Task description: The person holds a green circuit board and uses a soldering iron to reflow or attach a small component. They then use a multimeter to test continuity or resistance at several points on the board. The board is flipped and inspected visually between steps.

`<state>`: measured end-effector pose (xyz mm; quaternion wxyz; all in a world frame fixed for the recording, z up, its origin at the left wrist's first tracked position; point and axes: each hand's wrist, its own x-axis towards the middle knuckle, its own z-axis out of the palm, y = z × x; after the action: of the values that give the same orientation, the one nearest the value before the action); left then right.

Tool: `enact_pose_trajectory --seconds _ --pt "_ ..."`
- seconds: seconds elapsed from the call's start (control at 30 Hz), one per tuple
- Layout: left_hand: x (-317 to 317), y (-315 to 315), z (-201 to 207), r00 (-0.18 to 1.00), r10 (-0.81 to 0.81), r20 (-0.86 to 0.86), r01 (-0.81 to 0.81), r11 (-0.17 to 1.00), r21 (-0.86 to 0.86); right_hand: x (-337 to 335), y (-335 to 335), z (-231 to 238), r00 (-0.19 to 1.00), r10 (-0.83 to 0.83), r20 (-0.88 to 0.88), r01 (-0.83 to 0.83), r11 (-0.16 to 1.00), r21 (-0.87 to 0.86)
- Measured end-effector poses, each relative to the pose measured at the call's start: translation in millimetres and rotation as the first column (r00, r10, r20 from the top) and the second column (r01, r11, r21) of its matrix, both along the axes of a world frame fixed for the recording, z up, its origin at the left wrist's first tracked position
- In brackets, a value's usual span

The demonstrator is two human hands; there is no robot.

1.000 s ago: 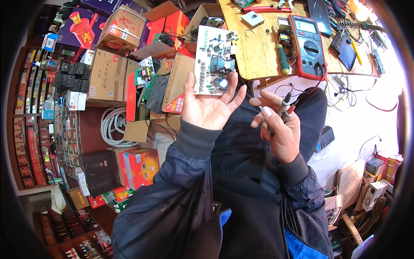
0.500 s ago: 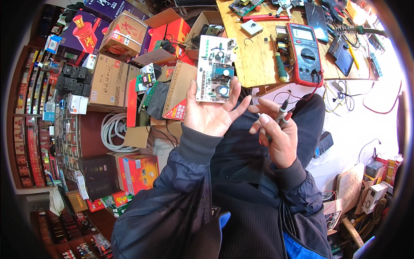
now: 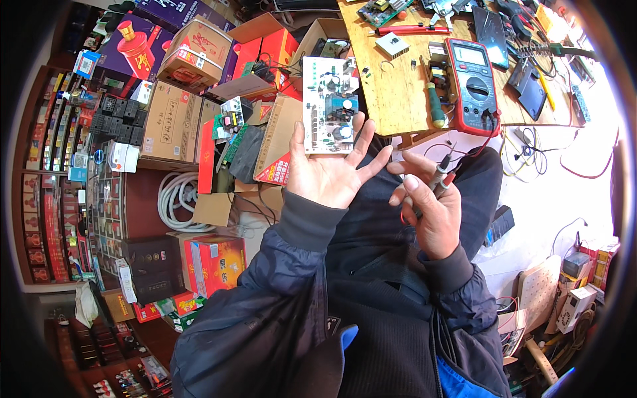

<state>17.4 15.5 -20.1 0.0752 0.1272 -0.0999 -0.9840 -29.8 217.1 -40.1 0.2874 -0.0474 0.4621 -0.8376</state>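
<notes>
A pale circuit board (image 3: 319, 99) with capacitors and a dark transformer-like block rests on my left hand (image 3: 325, 174). That palm faces up, with the thumb at the board's left edge and two fingers spread at its right. The fingers beneath the board are hidden. In my right hand (image 3: 432, 211), a black test probe (image 3: 443, 167) and a red test probe (image 3: 446, 180) are held together, pointing up and away from the board. A red multimeter (image 3: 472, 83) lies on the bench, leads plugged in at its lower end.
On the wooden bench (image 3: 385, 99) lie a green-handled screwdriver (image 3: 435, 106), a small white module (image 3: 392, 45) and a dark phone-like slab (image 3: 490, 38). Open cartons (image 3: 282, 132) with circuit boards stand left of the bench. A coiled white hose (image 3: 178, 202) hangs lower left.
The board has tilted slightly and shifted a little left relative to my left hand. The probes in my right hand have turned slightly, their tips now leaning further right.
</notes>
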Motion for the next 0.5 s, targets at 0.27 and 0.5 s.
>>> enact_pose_trajectory --seconds 0.27,0.5 --pt "2 -5 -4 0.999 -0.005 0.045 0.005 1.0 -0.006 0 -1 1 1.0 0.002 -0.029 -0.001 1.0 0.017" --pt "3 -9 -13 0.998 -0.044 -0.039 0.046 0.997 0.064 2 0 -2 0.999 0.003 -0.038 -0.003 1.0 0.018"
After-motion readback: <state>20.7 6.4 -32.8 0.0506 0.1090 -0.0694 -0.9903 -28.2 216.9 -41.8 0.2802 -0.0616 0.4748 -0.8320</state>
